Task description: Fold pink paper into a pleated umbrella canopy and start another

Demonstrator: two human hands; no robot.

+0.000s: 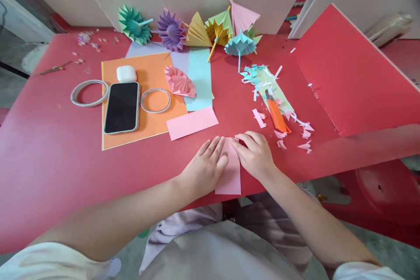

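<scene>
A pink strip of paper point(230, 177) lies lengthwise at the table's front edge, its near end close to my lap. My left hand point(210, 164) rests flat across its left side, fingers stretched toward the far end. At the upper right corner of the strip, my right hand point(254, 153) pinches the paper's edge with bent fingers. Beyond my hands lies a second pink paper rectangle point(192, 123). A folded pink paper fan point(180, 82) sits farther back, partly on orange sheets point(151, 124).
A phone point(122, 107), a white earbud case point(126, 73) and two rings of tape point(155, 100) stand left. An orange utility knife point(277, 116) lies among paper scraps point(306, 131) at right. Several paper umbrellas point(240, 46) line the back. A red board point(354, 74) leans at right.
</scene>
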